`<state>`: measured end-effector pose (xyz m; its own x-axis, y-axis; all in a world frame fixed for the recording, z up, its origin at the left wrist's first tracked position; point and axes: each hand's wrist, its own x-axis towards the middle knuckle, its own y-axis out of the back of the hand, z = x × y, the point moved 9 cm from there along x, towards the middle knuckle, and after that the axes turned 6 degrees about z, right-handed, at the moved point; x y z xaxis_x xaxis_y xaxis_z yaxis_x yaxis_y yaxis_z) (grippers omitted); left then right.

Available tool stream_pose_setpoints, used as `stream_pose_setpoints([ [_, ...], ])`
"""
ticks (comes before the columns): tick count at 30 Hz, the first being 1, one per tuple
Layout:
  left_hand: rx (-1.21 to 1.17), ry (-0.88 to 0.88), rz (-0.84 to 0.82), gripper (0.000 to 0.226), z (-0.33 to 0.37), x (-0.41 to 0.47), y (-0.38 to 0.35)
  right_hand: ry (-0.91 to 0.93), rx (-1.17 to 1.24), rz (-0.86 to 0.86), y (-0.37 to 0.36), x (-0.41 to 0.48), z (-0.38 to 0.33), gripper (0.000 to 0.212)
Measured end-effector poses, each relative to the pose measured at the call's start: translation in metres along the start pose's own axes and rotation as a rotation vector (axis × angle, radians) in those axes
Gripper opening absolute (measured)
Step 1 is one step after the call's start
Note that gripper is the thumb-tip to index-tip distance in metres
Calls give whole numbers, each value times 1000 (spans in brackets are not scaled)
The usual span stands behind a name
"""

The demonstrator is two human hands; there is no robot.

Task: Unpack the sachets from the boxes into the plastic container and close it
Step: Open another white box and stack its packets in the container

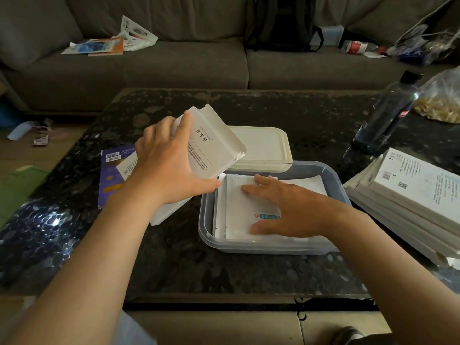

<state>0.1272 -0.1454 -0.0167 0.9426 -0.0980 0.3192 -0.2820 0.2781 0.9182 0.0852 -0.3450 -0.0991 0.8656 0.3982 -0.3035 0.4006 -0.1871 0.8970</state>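
- Gripping a white sachet box, the left hand holds it tilted over the far-left corner of the plastic container, fingers across the top face and thumb curled under the lower edge.
- The right hand lies flat and open inside the container, its straight fingers pressing on the white sachets stacked there; the top sachet carries a small red and teal mark.
- The clear-walled container sits at the middle of the dark stone coffee table, lid off.
- Its cream lid lies flat just behind it, the lid's near edge overlapping the container's far rim.
- A purple box lies flat toward the table's left edge, partly hidden by the left wrist; a second white box rests beside it, just left of the container and below the left hand.
- A stack of white boxes, printed faces up, fills the table's right edge.
- A dark bottle with a black cap stands near the far-right corner, beside a clear bag of yellowish contents.
- Behind the table, a grey sofa holds scattered leaflets and a black backpack.
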Motion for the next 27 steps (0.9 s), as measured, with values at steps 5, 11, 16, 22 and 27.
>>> stream_pose_setpoints([
  [5, -6, -7, -1, 130, 0, 0, -2, -19, 16, 3, -3, 1, 1, 110],
  [11, -5, -8, -6, 130, 2, -1, -3, 18, -116, 78, 2, 1, -11, 107],
  [16, -5, -4, -18, 131, 2, -2, -5, 33, -46, 102, 12, 0, -12, 86],
  [22, -3, -7, -15, 130, 3, -1, -4, 35, 319, 176, 38, -8, 6, 22],
  [27, -4, -1, -9, 129, 2, 0, -4, 12, 370, 219, 48, -10, 20, 26],
])
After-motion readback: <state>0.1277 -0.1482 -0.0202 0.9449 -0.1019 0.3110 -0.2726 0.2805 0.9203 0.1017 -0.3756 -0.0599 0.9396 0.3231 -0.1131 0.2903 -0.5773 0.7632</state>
